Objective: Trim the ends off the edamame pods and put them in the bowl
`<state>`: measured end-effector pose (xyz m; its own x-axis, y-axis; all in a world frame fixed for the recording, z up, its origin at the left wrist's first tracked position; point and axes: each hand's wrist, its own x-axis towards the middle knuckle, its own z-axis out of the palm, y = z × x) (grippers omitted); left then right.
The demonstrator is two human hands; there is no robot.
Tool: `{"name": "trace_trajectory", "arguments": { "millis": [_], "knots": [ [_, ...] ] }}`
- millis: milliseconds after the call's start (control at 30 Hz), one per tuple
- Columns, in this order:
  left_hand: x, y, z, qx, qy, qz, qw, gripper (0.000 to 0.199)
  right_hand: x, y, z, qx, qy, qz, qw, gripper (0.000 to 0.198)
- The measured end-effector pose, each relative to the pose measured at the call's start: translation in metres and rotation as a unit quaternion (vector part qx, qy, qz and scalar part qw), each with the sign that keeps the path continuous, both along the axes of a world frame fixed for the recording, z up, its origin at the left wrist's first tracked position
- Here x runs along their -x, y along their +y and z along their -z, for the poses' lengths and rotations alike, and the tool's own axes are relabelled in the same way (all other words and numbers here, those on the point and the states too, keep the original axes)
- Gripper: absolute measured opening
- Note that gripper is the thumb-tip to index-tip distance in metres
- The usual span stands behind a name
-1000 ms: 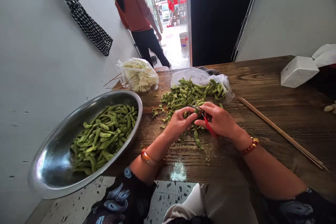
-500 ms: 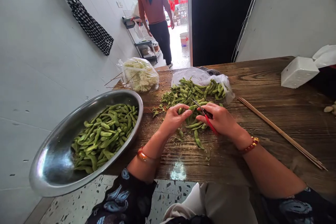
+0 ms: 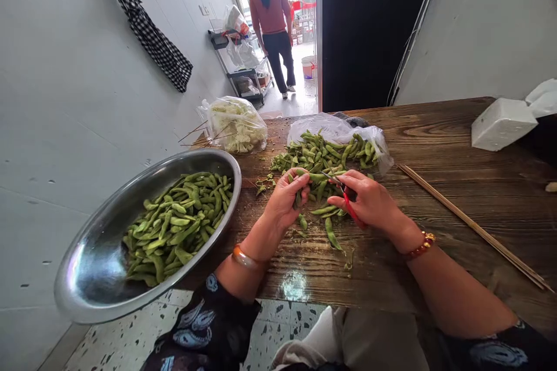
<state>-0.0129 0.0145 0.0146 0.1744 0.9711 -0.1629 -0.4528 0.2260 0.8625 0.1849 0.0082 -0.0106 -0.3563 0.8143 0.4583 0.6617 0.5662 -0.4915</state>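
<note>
My left hand [image 3: 287, 197] is closed around green soybean pods [image 3: 314, 177], one of them pointing right toward the scissors. In my right hand [image 3: 368, 196] is a pair of red-handled scissors [image 3: 353, 210], its blades at the right end of that pod. Whether the blades touch the pod I cannot tell. Just beyond my hands a heap of soybean pods [image 3: 335, 151] spills from a clear plastic bag [image 3: 324, 123]. A few loose pods lie under and in front of my hands. To the left, a large oval steel basin [image 3: 93, 261] holds a pile of pods.
A bag of pale cauliflower-like pieces [image 3: 237, 124] sits at the far left of the wooden table [image 3: 391, 278]. Thin wooden skewers [image 3: 470, 223] lie on the right, near a white tissue pack [image 3: 502, 123]. Another person [image 3: 274, 23] is in the doorway beside a cart [image 3: 243, 64].
My left hand has turned and now holds a pod out level toward the scissors, whose blades have come to its end. The person in the doorway has walked farther away.
</note>
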Motion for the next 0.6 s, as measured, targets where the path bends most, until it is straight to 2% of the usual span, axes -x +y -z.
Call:
{"name": "trace_trajectory", "arguments": {
  "millis": [367,600],
  "knots": [
    [-0.0095,-0.0052,0.0094,-0.009,0.023,0.049,0.999,0.032,-0.0002,0.0009,-0.0001,-0.016,0.037,-0.015,0.999,0.041],
    [-0.0083,-0.0064,0.0041,-0.053,0.069,0.035,0.996,0.027,-0.0011,-0.0022,-0.0032,0.000,-0.005,0.010,1.000,0.038]
  ]
}}
